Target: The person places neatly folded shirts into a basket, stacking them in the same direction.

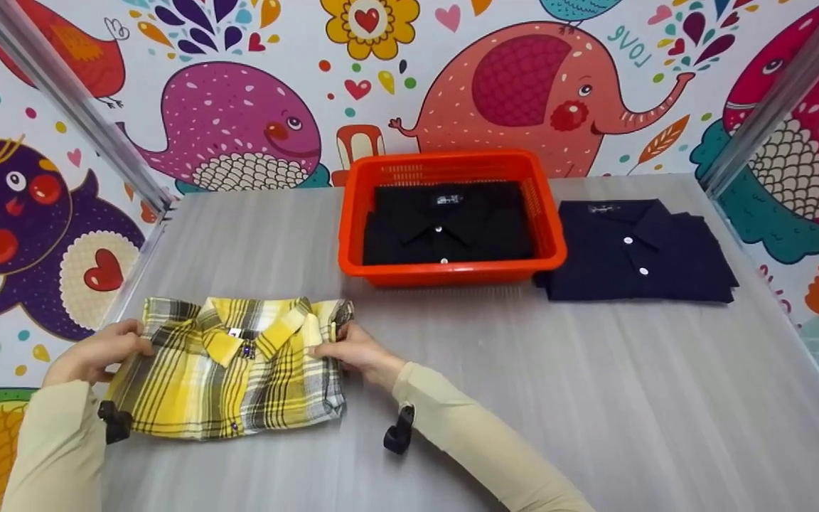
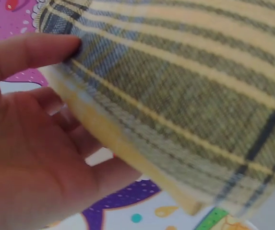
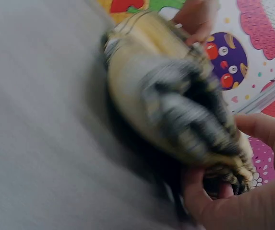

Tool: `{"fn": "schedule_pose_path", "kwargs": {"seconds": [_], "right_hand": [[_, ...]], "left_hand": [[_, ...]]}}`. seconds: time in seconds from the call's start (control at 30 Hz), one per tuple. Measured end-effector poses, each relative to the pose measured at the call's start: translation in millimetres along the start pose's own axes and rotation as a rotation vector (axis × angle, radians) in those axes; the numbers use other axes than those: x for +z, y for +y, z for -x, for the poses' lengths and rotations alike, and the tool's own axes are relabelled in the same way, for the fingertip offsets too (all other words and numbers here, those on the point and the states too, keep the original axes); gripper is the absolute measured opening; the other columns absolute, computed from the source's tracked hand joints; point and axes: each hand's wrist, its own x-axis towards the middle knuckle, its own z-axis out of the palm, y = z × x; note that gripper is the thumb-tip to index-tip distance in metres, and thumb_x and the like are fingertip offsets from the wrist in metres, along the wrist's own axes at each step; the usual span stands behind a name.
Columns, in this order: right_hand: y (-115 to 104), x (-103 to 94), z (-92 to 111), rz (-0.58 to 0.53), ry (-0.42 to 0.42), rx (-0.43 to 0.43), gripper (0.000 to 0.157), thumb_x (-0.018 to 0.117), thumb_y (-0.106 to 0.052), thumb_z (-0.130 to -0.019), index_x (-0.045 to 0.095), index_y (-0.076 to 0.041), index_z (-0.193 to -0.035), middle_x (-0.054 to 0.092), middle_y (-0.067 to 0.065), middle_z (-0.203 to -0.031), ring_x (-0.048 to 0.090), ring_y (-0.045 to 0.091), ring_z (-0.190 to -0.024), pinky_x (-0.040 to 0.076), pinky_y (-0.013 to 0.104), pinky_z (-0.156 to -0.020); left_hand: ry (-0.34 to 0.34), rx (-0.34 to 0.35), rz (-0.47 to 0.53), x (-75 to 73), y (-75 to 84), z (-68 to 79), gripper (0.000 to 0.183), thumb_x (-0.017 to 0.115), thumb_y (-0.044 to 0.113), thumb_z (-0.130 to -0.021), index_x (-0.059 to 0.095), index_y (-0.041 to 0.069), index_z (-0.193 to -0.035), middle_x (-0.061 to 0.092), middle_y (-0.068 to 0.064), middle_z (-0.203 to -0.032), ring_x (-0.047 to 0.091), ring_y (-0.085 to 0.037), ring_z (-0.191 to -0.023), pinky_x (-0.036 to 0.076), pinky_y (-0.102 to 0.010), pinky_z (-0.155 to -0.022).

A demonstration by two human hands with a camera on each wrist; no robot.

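Observation:
A folded yellow, white and black plaid shirt [image 1: 196, 384] is at the left of the table, its collar toward the back. My left hand [image 1: 100, 350] pinches its left edge, thumb on top and fingers beneath, as the left wrist view shows along the cloth's layered edge [image 2: 142, 158]. At the shirt's right edge, near the collar, my right hand [image 1: 360, 353] grips the bunched folds. The right wrist view shows the folded layers of the shirt [image 3: 132, 91] side-on, with my right thumb and fingers around one end and a dark gap under the cloth.
An orange plastic basket [image 1: 452, 273] with a folded black shirt [image 1: 452, 224] in it stands at the back middle. To its right lie stacked folded navy shirts [image 1: 608, 263]. Printed cartoon panels [image 1: 239, 128] and metal posts [image 1: 779, 107] border the grey table [image 1: 523, 398].

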Motion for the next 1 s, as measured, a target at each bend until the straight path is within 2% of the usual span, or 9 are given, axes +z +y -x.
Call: {"fn": "schedule_pose_path", "kwargs": {"seconds": [0.07, 0.17, 0.23, 0.4, 0.53, 0.63, 0.73, 0.87, 1.0], "right_hand": [[3.0, -1.9, -2.3, 0.027, 0.011, -0.014, 0.048, 0.071, 0.001, -0.069, 0.045, 0.001, -0.11, 0.053, 0.013, -0.105, 0.054, 0.02, -0.09, 0.049, 0.029, -0.079], [4.9, -9.1, -2.2, 0.06, 0.018, -0.037, 0.071, 0.067, 0.004, -0.066, 0.038, 0.005, -0.131, 0.053, 0.017, -0.12, 0.052, 0.023, -0.102, 0.044, 0.034, -0.094], [3.5, -17.3, 0.7, 0.097, 0.021, -0.07, 0.078, 0.066, 0.004, -0.066, 0.034, 0.006, -0.137, 0.051, 0.016, -0.124, 0.049, 0.023, -0.106, 0.039, 0.035, -0.098], [-10.8, -41.8, 15.2, 0.152, 0.018, -0.142, 0.074, 0.064, 0.006, -0.069, 0.033, 0.005, -0.136, 0.052, 0.016, -0.115, 0.048, 0.025, -0.101, 0.04, 0.039, -0.096], [-24.9, -58.8, 29.7, 0.191, 0.009, -0.17, 0.081, 0.062, 0.005, -0.073, 0.023, 0.007, -0.144, 0.055, 0.018, -0.113, 0.052, 0.024, -0.098, 0.044, 0.039, -0.092], [-29.3, -68.4, 40.1, 0.191, -0.015, -0.177, 0.088, 0.06, 0.006, -0.076, 0.01, 0.009, -0.148, 0.054, 0.024, -0.119, 0.054, 0.026, -0.1, 0.045, 0.039, -0.093], [-28.3, -77.5, 50.3, 0.189, -0.031, -0.179, 0.092, 0.06, 0.007, -0.076, 0.004, 0.011, -0.148, 0.043, 0.03, -0.133, 0.049, 0.03, -0.112, 0.039, 0.041, -0.101], [-24.2, -93.2, 63.7, 0.193, -0.041, -0.177, 0.097, 0.061, 0.005, -0.075, -0.002, 0.01, -0.149, 0.021, 0.034, -0.147, 0.035, 0.035, -0.127, 0.026, 0.045, -0.11], [-17.9, -110.5, 75.6, 0.194, -0.036, -0.176, 0.1, 0.061, 0.006, -0.074, -0.006, 0.01, -0.148, 0.01, 0.037, -0.15, 0.024, 0.04, -0.136, 0.022, 0.047, -0.111]], "left_hand": [[-0.001, 0.013, -0.022, 1.4, 4.8, 1.4, 0.014, 0.048, 0.009, -0.089, 0.035, 0.004, -0.093, 0.044, -0.014, -0.101, 0.043, -0.027, -0.094, 0.043, -0.042, -0.074], [0.012, 0.026, -0.038, 2.9, 10.3, 3.9, 0.011, 0.047, 0.009, -0.089, 0.038, 0.004, -0.093, 0.045, -0.016, -0.106, 0.045, -0.03, -0.097, 0.045, -0.047, -0.078], [0.023, 0.036, -0.034, 3.5, 11.8, 6.0, 0.01, 0.048, 0.009, -0.089, 0.04, 0.003, -0.093, 0.047, -0.015, -0.105, 0.047, -0.029, -0.097, 0.046, -0.05, -0.081], [0.03, 0.067, 0.02, 7.1, 8.9, 12.6, 0.023, 0.053, 0.008, -0.09, 0.047, -0.004, -0.108, 0.056, -0.004, -0.1, 0.052, -0.017, -0.093, 0.045, -0.053, -0.089], [0.021, 0.113, 0.072, 15.6, 7.2, 14.7, 0.045, 0.055, 0.008, -0.091, 0.035, -0.012, -0.127, 0.056, -0.003, -0.105, 0.053, -0.009, -0.093, 0.046, -0.05, -0.091], [0.018, 0.15, 0.09, 25.2, 9.0, 13.3, 0.052, 0.056, 0.006, -0.09, 0.03, -0.015, -0.13, 0.055, -0.005, -0.107, 0.054, -0.009, -0.092, 0.049, -0.047, -0.089], [0.003, 0.181, 0.094, 34.8, 11.8, 12.4, 0.053, 0.057, 0.003, -0.087, 0.03, -0.017, -0.129, 0.058, -0.006, -0.105, 0.056, -0.011, -0.091, 0.051, -0.045, -0.085], [-0.035, 0.217, 0.122, 47.0, 15.8, 12.1, 0.061, 0.058, 0.0, -0.085, 0.025, -0.02, -0.133, 0.062, -0.006, -0.103, 0.059, -0.013, -0.09, 0.053, -0.043, -0.082], [-0.069, 0.238, 0.174, 61.5, 19.2, 9.6, 0.066, 0.059, -0.002, -0.082, 0.022, -0.019, -0.135, 0.061, -0.006, -0.101, 0.06, -0.014, -0.089, 0.054, -0.039, -0.079]]}}
